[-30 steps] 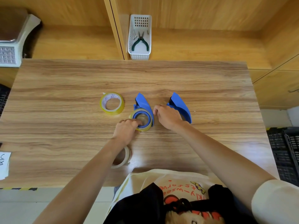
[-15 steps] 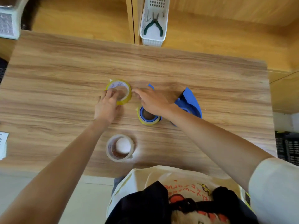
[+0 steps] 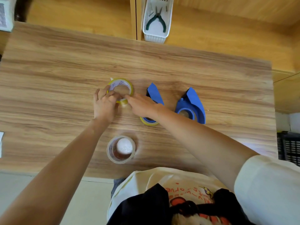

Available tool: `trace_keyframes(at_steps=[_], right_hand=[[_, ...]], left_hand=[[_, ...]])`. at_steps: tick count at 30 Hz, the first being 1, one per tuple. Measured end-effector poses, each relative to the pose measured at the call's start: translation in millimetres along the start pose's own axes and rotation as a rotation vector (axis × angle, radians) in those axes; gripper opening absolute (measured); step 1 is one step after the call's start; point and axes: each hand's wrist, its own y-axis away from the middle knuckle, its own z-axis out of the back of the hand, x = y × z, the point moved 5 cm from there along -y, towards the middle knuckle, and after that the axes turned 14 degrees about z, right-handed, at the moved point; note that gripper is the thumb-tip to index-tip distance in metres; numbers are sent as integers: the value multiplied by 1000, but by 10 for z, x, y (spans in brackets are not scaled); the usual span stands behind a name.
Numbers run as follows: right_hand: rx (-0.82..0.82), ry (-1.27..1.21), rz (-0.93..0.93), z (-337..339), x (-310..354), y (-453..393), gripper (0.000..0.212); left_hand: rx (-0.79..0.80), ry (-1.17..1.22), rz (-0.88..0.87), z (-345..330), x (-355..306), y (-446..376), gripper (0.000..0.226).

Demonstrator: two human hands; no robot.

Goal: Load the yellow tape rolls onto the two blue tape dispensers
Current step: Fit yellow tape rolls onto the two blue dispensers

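Observation:
A loose yellow tape roll (image 3: 121,83) lies flat near the table's middle. My left hand (image 3: 104,104) grips its near-left rim, fingers curled over the edge. My right hand (image 3: 141,105) reaches across from the right, fingertips touching the roll's near-right rim. Under my right wrist lies a blue dispenser (image 3: 154,93) with a yellow roll (image 3: 148,122) seated on its hub. A second blue dispenser (image 3: 192,105) lies to the right with a bare hub.
A clear tape roll (image 3: 121,150) sits near the table's front edge, between my forearms. A white basket (image 3: 155,36) holding pliers stands beyond the table's far edge. A black crate (image 3: 289,146) is off the right side.
My right hand left the loaded dispenser and moved left onto the loose yellow roll. My left hand stays on that roll's rim. The camera view has shifted slightly.

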Motion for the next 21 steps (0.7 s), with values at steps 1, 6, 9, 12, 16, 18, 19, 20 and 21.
trace_keyframes(at_steps=[1, 6, 9, 12, 16, 18, 19, 20, 21], right_hand=[[-5, 1, -3, 3, 2, 6, 57], [-50, -57, -34, 105, -32, 58, 52], [-107, -155, -70, 199, -59, 145, 51], [-171, -226, -91, 302, -91, 268, 43], [-238, -204, -80, 430, -150, 538, 41], [-256, -194, -76, 480, -202, 705, 40], [-273, -185, -76, 506, -233, 793, 39], [-300, -170, -82, 528, -265, 885, 37], [-332, -156, -91, 555, -306, 988, 36]], left_hand=[[2, 7, 1, 7, -4, 5, 38], [-29, 46, -31, 79, -78, 59, 40], [-78, 77, -58, 158, -130, 96, 33], [-122, 106, -101, 239, -232, 135, 31], [-197, 92, -200, 345, -459, 238, 29], [-213, 83, -247, 379, -608, 302, 26], [-217, 84, -268, 393, -690, 334, 25], [-219, 85, -287, 397, -775, 372, 26], [-220, 84, -307, 400, -875, 408, 27]])
